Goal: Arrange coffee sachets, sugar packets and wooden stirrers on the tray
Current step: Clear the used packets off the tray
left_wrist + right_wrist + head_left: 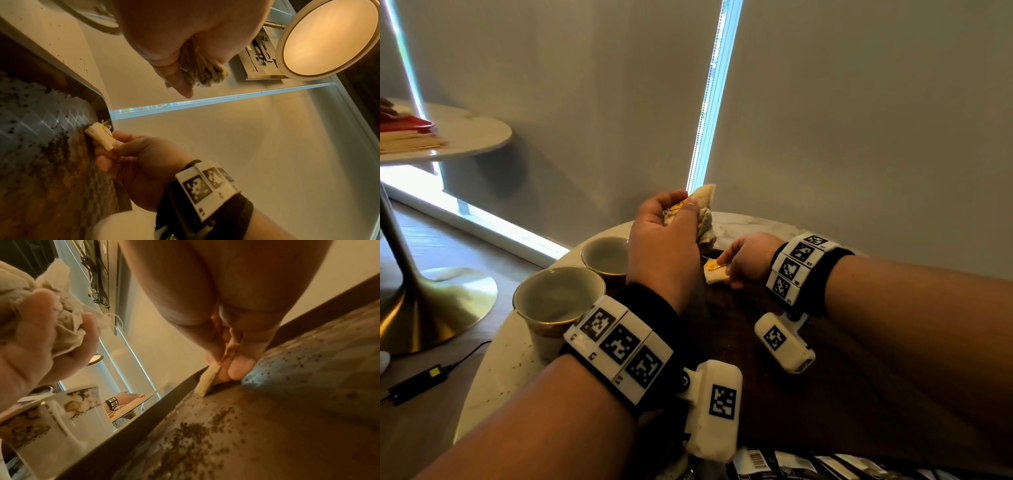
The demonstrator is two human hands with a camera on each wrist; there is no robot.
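1. The left hand (664, 246) was raised above the surface (506, 363), its fingers (41, 305) curled round a crumpled bunch of tea bags (705, 219) with a yellow tag showing by the thumb.
2. The right hand (748, 257) was low at the far edge of the tray (825, 394), its fingers (107, 160) pinching a small pale tea bag (717, 274) with a yellow tag; the bag's lower end touched the tray floor near the rim.
3. The tray was dark and patterned, and loose brown granules (195, 434) lay scattered over it.
4. Two cups (558, 298) with gold bands stood on the surface, just left of the tray.
5. Dark sachets (791, 467) with a barcode lay at the near edge of the head view, below the forearms.
6. A second round table (469, 133) stood well apart at the left, with red and tan items on it.
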